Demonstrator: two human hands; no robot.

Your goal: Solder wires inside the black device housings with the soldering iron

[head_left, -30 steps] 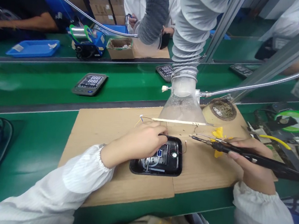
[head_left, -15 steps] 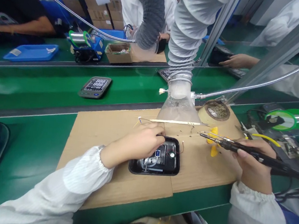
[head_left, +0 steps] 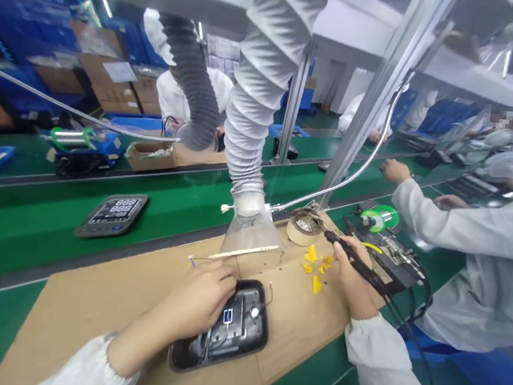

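Observation:
A black plastic casing (head_left: 246, 335) lies tilted on the cardboard, its open inside facing up with a small blue-and-white part, a round silver part and thin wires. My left hand (head_left: 202, 297) is closed over its upper left edge; the fingertips are partly hidden. Thin wires with a white connector (head_left: 191, 260) stick out beyond that hand. In my right hand (head_left: 353, 270) is a soldering iron (head_left: 332, 237), gripped like a pen. Its tip reaches the round, tan-walled holder (head_left: 298, 238) filled with greyish bits.
A clear fume hood (head_left: 249, 232) on a white hose hangs behind the casing. Yellow scraps (head_left: 317, 284) lie on the cardboard (head_left: 100, 304). A display unit (head_left: 113, 216) rests on the green belt. A solder spool (head_left: 379, 219) stands right, near a co-worker's sleeve (head_left: 443, 220).
The view has swung up and to the right. My right hand has brought the soldering iron's tip from beside the yellow scraps to the round holder. My left hand stays at the casing.

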